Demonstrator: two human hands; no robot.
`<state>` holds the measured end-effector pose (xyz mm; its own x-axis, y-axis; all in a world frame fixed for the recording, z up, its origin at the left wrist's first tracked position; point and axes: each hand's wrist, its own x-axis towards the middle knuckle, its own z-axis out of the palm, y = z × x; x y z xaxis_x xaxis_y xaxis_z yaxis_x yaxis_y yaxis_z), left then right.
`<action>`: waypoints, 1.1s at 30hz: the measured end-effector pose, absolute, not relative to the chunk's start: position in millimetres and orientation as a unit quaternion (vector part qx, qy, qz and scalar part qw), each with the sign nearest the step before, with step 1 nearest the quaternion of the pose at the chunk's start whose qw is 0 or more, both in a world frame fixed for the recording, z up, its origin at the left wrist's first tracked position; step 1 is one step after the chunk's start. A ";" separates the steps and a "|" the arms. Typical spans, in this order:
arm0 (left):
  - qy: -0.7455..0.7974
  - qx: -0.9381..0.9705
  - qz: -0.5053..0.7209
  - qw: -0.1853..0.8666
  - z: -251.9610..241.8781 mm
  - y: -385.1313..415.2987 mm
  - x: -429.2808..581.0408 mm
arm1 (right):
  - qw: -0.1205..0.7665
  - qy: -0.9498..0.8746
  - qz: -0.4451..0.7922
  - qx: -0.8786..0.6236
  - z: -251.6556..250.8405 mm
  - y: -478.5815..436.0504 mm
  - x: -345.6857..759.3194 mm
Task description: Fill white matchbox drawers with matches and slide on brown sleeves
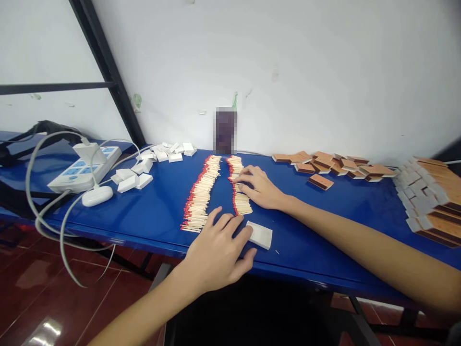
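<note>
Two long rows of red-tipped matches lie on the blue table (288, 230), a wider left row (201, 192) and a narrower right row (242, 203). My right hand (260, 186) rests on the right row, its fingers apart and touching the matches; nothing is seen held in it. My left hand (221, 250) is spread above the table's front edge, below the left row, and holds nothing. Beside its fingers lies a white matchbox tray (260, 235), its near left end partly covered by them.
White trays (175, 157) are scattered at the back left. Brown matchbox sleeves (321, 181) lie at the back right, with stacked boxes (435, 202) farther right. A power strip (84, 168), cables and a white rounded device (97, 196) occupy the left. A blurred dark rectangle (225, 130) stands by the wall.
</note>
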<state>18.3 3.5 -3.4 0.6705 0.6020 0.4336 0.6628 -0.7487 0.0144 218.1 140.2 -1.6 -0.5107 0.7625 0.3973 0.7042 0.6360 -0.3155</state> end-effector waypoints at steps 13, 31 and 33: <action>-0.346 -0.911 -0.212 0.076 -4.1 3.5 18.6 | 0.262 -0.865 0.054 -0.425 0.2 138.2 217.1; -0.348 -0.912 -0.208 0.069 -1.9 2.7 18.5 | 0.248 -0.867 0.055 -0.428 2.1 136.9 216.1; -0.347 -0.912 -0.208 0.068 -2.0 3.0 18.5 | 0.246 -0.868 0.053 -0.428 2.0 136.8 216.2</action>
<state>18.5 3.0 -2.0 0.6717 0.6051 0.4274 0.6620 -0.7492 0.0202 216.2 136.8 2.0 -0.5128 0.7691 0.3814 0.7174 0.6279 -0.3017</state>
